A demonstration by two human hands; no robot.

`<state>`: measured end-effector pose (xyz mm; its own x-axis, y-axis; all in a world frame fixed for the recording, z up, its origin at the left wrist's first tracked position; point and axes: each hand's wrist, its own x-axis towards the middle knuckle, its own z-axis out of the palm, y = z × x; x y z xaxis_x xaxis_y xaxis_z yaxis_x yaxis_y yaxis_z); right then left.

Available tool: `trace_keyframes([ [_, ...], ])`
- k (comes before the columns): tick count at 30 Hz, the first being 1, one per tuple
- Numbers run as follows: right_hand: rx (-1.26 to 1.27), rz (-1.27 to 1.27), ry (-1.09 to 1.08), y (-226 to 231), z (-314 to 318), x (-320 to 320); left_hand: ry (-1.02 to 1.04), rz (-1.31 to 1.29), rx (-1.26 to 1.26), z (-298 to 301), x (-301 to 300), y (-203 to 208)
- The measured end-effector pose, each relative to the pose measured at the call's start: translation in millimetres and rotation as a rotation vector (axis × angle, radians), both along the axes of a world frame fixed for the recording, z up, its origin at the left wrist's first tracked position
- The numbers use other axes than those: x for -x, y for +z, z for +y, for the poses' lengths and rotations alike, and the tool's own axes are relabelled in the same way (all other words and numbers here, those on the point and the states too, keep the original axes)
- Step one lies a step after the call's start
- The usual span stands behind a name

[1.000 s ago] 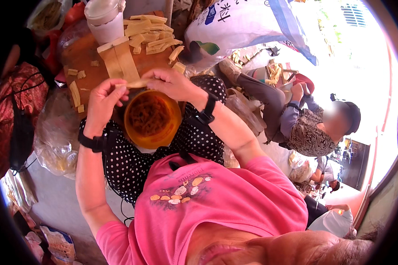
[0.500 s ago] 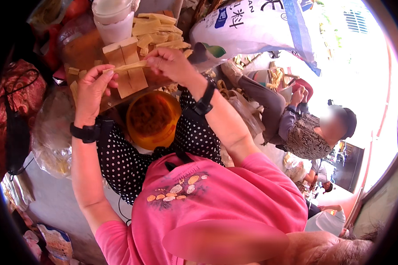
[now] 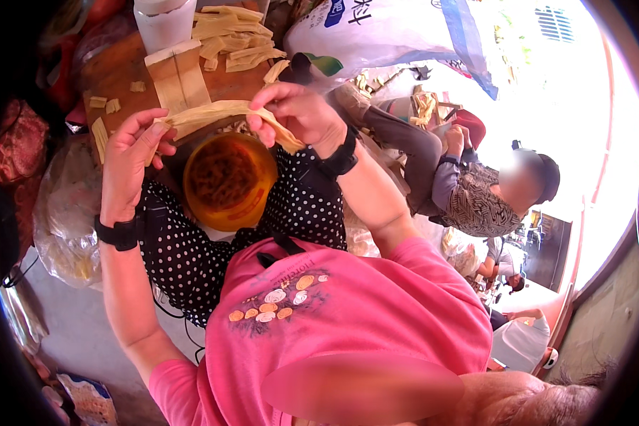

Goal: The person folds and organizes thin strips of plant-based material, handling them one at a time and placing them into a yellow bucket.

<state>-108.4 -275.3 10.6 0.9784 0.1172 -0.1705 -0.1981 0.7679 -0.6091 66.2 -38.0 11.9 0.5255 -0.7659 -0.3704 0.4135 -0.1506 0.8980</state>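
A pink short-sleeved shirt point(image 3: 369, 305) with a print of round flowers fills the near part of the view, above black trousers point(image 3: 181, 266) with white dots. Both forearms reach forward, each with a black band at the wrist.

The left hand point(image 3: 133, 145) is mostly closed, thumb and forefinger pinching one end of a long, pale yellow strip point(image 3: 209, 111). The right hand point(image 3: 298, 117) is partly curled, its thumb and fingertips gripping the same strip farther along, so that a loose tail hangs past the fingers toward the right knee. The strip is held in the air between the two hands, bowed slightly upward.

Between the knees sits an amber tub point(image 3: 257, 206) with dark reddish-brown contents, too shadowed to make out piece by piece. Beyond the hands, a pale wooden block point(image 3: 179, 79) with a dark line down its middle rests on a brown bench point(image 3: 121, 71). Small yellow pieces point(image 3: 105, 105) lie to its left; a heap of similar strips point(image 3: 231, 39) lies behind it on the right, beside a white container point(image 3: 165, 30).

Farther right stand a bulging white sack point(image 3: 383, 42) and, beyond, a seated co-worker point(image 3: 476, 202) in a dark cap and patterned top.
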Motion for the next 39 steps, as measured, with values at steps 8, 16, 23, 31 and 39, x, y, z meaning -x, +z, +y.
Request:
trace_keyframes([
  [8, 0.256, -0.08, -0.258, 10.3, 37.5, 22.7, 0.042, 0.118, -0.008, 29.2, 42.8, -11.4],
  [16, 0.38, -0.179, -0.814, 40.9, 86.5, 33.4, 0.251, 0.014, 0.102, 40.8, 97.4, -22.5],
  [23, 0.25, -0.084, -0.766, 37.9, 122.5, 49.8, -0.049, 0.622, 0.185, 42.5, 168.2, 19.4],
  [31, 0.525, 0.125, -0.752, 18.4, 168.6, 84.7, 0.264, 0.799, 0.322, 16.1, 167.6, 10.9],
  [39, -0.075, 0.362, -0.804, 10.2, 170.8, 93.2, 0.114, -0.422, 0.249, 7.2, 186.1, -13.9],
])
